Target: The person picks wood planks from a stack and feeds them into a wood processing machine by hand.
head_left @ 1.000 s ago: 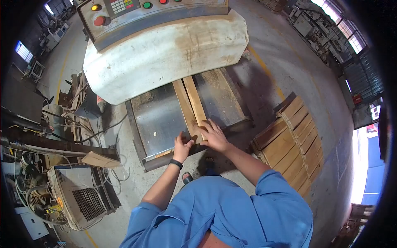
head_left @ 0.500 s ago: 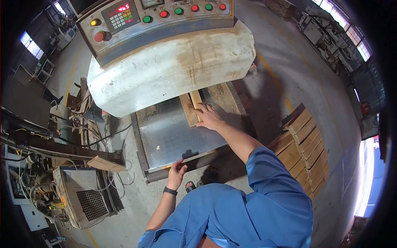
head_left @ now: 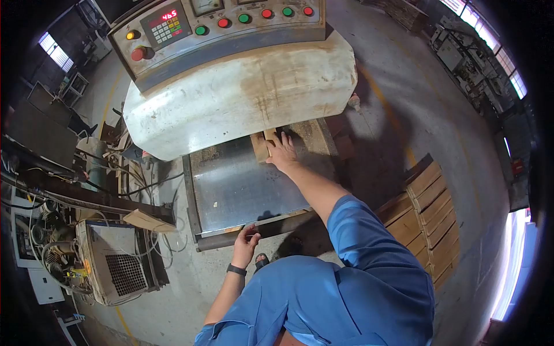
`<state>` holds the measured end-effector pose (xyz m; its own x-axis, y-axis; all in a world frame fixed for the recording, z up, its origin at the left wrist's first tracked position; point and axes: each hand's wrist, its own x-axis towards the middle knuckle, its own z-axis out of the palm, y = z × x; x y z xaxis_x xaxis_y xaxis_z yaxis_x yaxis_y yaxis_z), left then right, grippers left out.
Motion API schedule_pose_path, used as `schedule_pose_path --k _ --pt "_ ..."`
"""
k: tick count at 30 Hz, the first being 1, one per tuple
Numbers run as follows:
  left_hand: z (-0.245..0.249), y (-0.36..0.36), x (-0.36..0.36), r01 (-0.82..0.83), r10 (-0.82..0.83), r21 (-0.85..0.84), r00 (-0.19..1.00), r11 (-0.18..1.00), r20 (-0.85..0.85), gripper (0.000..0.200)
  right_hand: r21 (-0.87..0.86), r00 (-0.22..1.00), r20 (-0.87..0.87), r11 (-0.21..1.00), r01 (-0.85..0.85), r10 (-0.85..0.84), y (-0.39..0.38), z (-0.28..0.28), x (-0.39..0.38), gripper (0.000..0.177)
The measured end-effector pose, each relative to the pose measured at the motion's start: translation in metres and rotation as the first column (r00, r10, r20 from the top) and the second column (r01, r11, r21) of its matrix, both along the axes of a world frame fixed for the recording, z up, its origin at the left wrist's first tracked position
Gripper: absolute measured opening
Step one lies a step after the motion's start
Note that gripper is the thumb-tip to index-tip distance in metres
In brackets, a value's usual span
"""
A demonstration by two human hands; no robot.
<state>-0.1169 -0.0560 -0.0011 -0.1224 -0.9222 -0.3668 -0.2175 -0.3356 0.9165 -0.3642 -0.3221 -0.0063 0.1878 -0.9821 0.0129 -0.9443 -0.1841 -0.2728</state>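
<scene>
2 wooden strips (head_left: 259,147) lie side by side on the metal bed (head_left: 242,187). Only their short near ends show; the rest is hidden under the hood (head_left: 242,86). They sit at the far right of the bed, right at the hood's mouth.

The right hand (head_left: 283,153) lies flat on those ends, palm down. Its fingers (head_left: 285,140) are stretched out and close together, pointing into the mouth; they press on the strips and grip nothing. The arm reaches across the bed in a blue sleeve (head_left: 369,242).

The left hand (head_left: 245,241) rests at the bed's near edge, on the front bar (head_left: 213,241). Its fingers are loosely bent against the bar; I cannot tell whether they clasp it. A dark band (head_left: 236,269) circles the wrist.

Above the worn, stained white hood stands the panel (head_left: 231,43). Its display (head_left: 169,15) reads "465" in red digits, above a small keypad whose keys are too small to read. Left of it are 1 yellow button (head_left: 131,35) and 1 large red one (head_left: 138,53). To its right is a row of 6 buttons (head_left: 254,16), alternating green and red.

A stack (head_left: 430,213) of similar boards stands on the floor to the right, well apart from the bed. To the left, cables run to a unit (head_left: 124,274) with a grille.
</scene>
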Motion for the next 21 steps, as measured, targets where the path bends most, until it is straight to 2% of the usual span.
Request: schedule_pose_path --k 1,5,9,11,13,14,17,19,21 --pt "-0.003 0.001 -0.002 0.007 -0.007 0.001 1.000 1.000 -0.001 0.043 -0.011 0.999 0.018 0.999 0.033 -0.032 0.003 0.003 0.003 0.077" --pt "-0.005 0.001 -0.009 0.051 -0.050 0.041 0.998 0.998 -0.024 0.044 -0.086 0.983 0.176 0.995 -0.045 0.059 0.030 0.013 -0.001 0.072" --pt "0.007 -0.016 -0.016 0.079 -0.070 0.113 0.994 0.990 -0.080 0.045 -0.182 0.956 0.294 0.981 0.066 -0.009 0.067 -0.009 -0.031 0.059" --pt "0.007 -0.025 -0.018 0.152 -0.148 0.048 0.985 0.987 -0.083 0.045 -0.170 0.936 0.335 0.970 0.173 -0.108 0.096 -0.017 -0.052 0.046" --pt "-0.005 -0.036 -0.018 0.216 -0.216 -0.014 0.972 0.976 -0.097 0.046 -0.260 0.917 0.375 0.933 0.249 -0.141 0.134 -0.022 -0.075 0.040" --pt "-0.002 -0.043 -0.018 0.281 -0.281 0.004 0.959 0.960 -0.036 0.045 -0.298 0.912 0.365 0.904 0.307 -0.189 0.155 -0.028 -0.087 0.037" --pt "-0.008 -0.062 -0.014 0.394 -0.395 -0.027 0.918 0.919 -0.034 0.046 -0.378 0.854 0.408 0.791 0.480 -0.323 0.235 -0.039 -0.106 0.030" --pt "-0.002 -0.077 -0.010 0.448 -0.449 -0.070 0.894 0.891 0.003 0.045 -0.303 0.736 0.381 0.677 0.671 -0.559 0.299 -0.051 -0.100 0.027" --pt "-0.008 -0.091 -0.007 0.518 -0.519 -0.142 0.854 0.843 0.032 0.045 -0.223 0.632 0.320 0.592 0.774 -0.706 0.371 -0.080 -0.089 0.028"
